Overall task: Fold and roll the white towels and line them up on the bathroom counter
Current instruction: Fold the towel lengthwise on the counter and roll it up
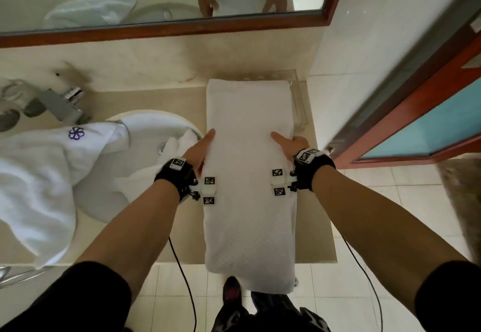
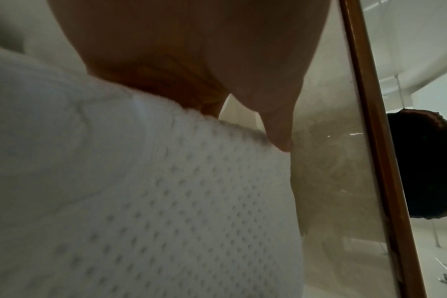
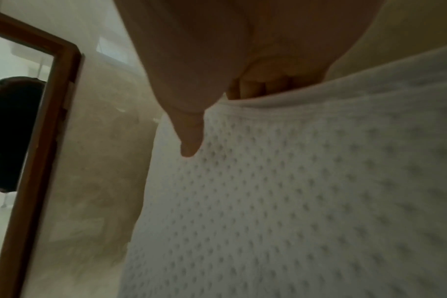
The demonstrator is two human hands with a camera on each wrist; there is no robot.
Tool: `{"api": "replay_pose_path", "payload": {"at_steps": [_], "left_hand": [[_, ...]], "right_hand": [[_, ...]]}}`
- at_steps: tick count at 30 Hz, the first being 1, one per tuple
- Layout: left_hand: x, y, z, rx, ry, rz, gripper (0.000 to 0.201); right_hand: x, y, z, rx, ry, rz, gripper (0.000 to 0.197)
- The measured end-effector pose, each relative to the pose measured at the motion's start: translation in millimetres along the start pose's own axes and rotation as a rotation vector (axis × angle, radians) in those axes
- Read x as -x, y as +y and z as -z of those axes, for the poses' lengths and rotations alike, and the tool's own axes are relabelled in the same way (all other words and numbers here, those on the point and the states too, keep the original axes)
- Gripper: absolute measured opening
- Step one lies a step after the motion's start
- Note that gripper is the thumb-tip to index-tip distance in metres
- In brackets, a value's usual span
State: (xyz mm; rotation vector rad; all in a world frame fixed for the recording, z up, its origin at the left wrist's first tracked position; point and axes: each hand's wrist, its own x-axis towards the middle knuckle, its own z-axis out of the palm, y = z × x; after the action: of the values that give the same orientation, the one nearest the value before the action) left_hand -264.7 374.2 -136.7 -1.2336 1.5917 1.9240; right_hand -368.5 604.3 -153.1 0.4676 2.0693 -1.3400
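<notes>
**Long Towel Hangs Off the Edge**

Bathroom table (image 1: 179, 100) in tan stone holds one long folded white towel (image 1: 250, 175), stretched from the back wall toward the person.

Fingers first. The left hand (image 1: 201, 146) sits at the towel's left side. Its thumb lies flat on top, and the other fingers (image 2: 212, 104) seem tucked under the side edge. The right hand (image 1: 289, 144) does the same on the right side. From the right wrist view, its fingers (image 3: 258, 88) curl under the edge while the thumb lies on top. So each hand pinches a side of the towel, about halfway along it.

What could go wrong? The near end of the towel hangs off the front of the table, above the floor (image 1: 390, 214). If both hands lift or let go, that heavy end may slide down and pull the rest after it. If one hand pulls harder, the fold could go crooked, and then the roll would come out lumpy. The far end sits right by a clear tray (image 1: 299, 102), so a push could bump it.

More white towels (image 1: 39, 175) lie in a messy heap over the sink (image 1: 153, 128), one with a purple flower mark. They are not folded yet.

Hard to see: the fingertips under the towel are hidden. How many layers the towel has is not clear. What is in the clear tray cannot be made out. The mirror (image 1: 156, 1) shows only part of the person.
</notes>
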Motion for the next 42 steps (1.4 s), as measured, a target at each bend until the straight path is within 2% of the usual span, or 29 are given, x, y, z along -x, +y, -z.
{"api": "replay_pose_path", "payload": {"at_steps": [3,6,8,9,11,13,15,16,18,20,22,24,27,30,31,34,35,38,40,42], "left_hand": [[-3.5,9.9,-3.6,-0.049,0.01,-0.007,0.045],[-13.3,14.5,0.8,-0.073,0.116,-0.086,0.046],[-16.4,17.7,1.8,-0.063,0.158,-0.072,0.055],[-15.5,19.4,0.7,-0.028,0.155,-0.058,0.052],[-8.6,23.7,-5.2,0.041,0.091,-0.026,0.032],[-8.6,25.1,-5.8,0.04,0.066,-0.044,0.025],[-12.9,29.5,-4.3,-0.018,0.152,-0.147,0.027],[-15.3,34.0,-3.1,-0.05,0.2,-0.218,0.027],[-17.5,47.1,-3.1,-0.042,0.249,-0.328,0.024],[-19.3,60.8,-5.6,0.007,0.271,-0.377,0.024],[-22.9,65.9,-6.2,0.015,0.275,-0.342,0.021],[-27.3,56.4,-1.5,-0.041,0.251,-0.245,0.03],[-34.4,25.9,13.4,-0.151,0.244,-0.145,0.06],[-36.3,-9.1,23.2,-0.184,0.199,-0.081,0.078],[-26.3,-18.2,20.7,-0.165,0.183,-0.081,0.077],[-10.4,-45.5,17.9,-0.256,0.173,-0.133,0.043],[-9.6,-52.8,19.2,-0.298,0.178,-0.155,0.039],[-4.7,-60.6,18.8,-0.299,0.203,-0.203,0.025],[-1.4,-62.0,14.1,-0.203,0.223,-0.216,0.021],[7.0,-65.5,8.4,-0.078,0.186,-0.2,0.026]], "right_hand": [[-8.9,-12.0,-2.6,0.052,0.017,0.053,0.068],[-15.8,-17.2,-1.1,0.098,0.024,0.11,0.049],[-17.3,-19.6,1.9,0.117,0.039,0.149,0.042],[-18.7,-18.8,1.9,0.133,0.042,0.144,0.041],[-17.7,-22.1,5.0,0.156,0.027,0.093,0.037],[-18.7,-27.3,9.9,0.213,-0.017,0.032,0.036],[-21.3,-40.3,14.5,0.291,-0.007,0.066,0.034],[-21.4,-48.4,16.8,0.327,-0.007,0.14,0.031],[-23.9,-65.1,20.4,0.292,0.048,0.257,0.032],[-28.2,-80.9,21.6,0.248,0.055,0.309,0.035],[-28.5,-90.5,20.8,0.217,0.04,0.283,0.03],[-27.7,-86.0,20.3,0.241,-0.012,0.219,0.027],[-24.3,-61.9,20.3,0.292,-0.026,0.136,0.04],[-18.7,-41.3,20.0,0.363,0.089,0.103,0.061],[-13.7,-36.3,18.7,0.365,0.117,0.092,0.07],[3.7,-14.7,13.4,0.332,0.105,0.013,0.102],[11.6,-5.2,11.7,0.32,0.088,-0.028,0.107],[36.0,30.5,1.7,0.344,0.074,-0.1,0.103],[52.0,55.6,-9.4,0.426,0.075,-0.07,0.106],[66.6,77.9,-19.1,0.492,0.06,-0.021,0.104]]}}
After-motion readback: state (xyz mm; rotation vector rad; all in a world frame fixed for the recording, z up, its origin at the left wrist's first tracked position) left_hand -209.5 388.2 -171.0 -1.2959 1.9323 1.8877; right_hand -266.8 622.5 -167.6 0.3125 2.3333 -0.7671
